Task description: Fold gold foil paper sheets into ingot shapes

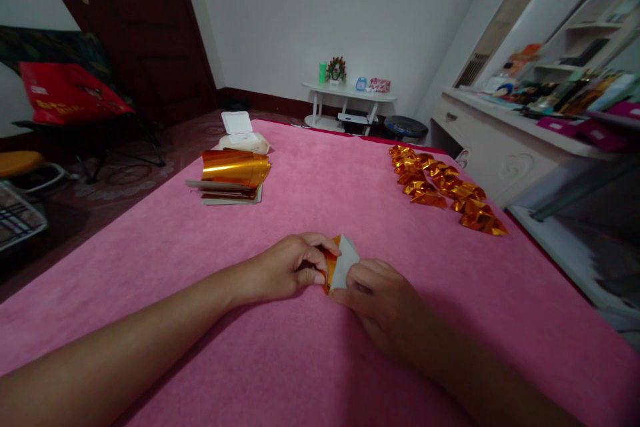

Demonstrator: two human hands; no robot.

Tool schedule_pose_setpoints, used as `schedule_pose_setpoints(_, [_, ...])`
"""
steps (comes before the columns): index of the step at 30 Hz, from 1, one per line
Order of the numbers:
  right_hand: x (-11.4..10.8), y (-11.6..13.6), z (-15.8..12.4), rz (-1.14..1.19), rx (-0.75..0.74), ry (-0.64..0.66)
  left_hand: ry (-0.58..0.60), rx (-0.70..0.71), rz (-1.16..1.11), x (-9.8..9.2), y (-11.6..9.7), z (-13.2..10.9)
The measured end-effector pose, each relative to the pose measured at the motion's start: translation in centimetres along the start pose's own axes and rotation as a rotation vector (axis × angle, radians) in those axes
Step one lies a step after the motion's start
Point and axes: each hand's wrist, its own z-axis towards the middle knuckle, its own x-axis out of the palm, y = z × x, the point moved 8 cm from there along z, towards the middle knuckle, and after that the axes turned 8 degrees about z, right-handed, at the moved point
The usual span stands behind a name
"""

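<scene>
Between my two hands is a partly folded sheet of gold foil paper, its pale grey backing facing up and a strip of shiny orange-gold showing on the left. My left hand pinches its left side with thumb and fingers. On the right edge, my right hand is closed against the paper, thumb at the lower corner. A stack of gold foil sheets with grey backing lies farther off to the left, its top curling. To the far right rest several folded gold foil pieces in rows.
A pink cloth covers the table. Behind the foil stack stands a white pack with its lid up. A white side table is at the wall, a cluttered dresser to the right, a chair with a red bag to the left.
</scene>
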Motion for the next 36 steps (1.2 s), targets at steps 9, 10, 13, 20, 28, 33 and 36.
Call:
schedule_pose_setpoints(9, [0.2, 0.3, 0.0, -0.064, -0.02, 0.011, -0.093, -0.068, 0.005, -0.1, 0.1, 0.0])
schedule_pose_setpoints(10, [0.2, 0.3, 0.0, -0.065, -0.022, 0.007, -0.101, -0.072, 0.009, -0.1, 0.1, 0.0])
schedule_pose_setpoints(13, [0.2, 0.2, -0.2, -0.06, -0.032, -0.009, -0.117, -0.074, 0.023, 0.0, 0.1, 0.0])
schedule_pose_setpoints(20, [-0.1, 0.5, -0.1, -0.038, -0.063, -0.052, -0.194, -0.064, 0.074, -0.1, 0.0, -0.2])
schedule_pose_setpoints(28, [0.1, 0.4, -0.2, -0.054, -0.044, -0.041, -0.233, -0.114, -0.004, 0.0, 0.9, -0.1])
schedule_pose_setpoints(33, [0.0, 0.5, -0.1, -0.068, -0.045, -0.038, -0.248, -0.153, -0.056, 0.1, 1.2, 0.1])
schedule_pose_setpoints(36, [-0.2, 0.6, -0.1, -0.07, -0.048, -0.041, -0.258, -0.17, -0.048, 0.1, 1.2, 0.1])
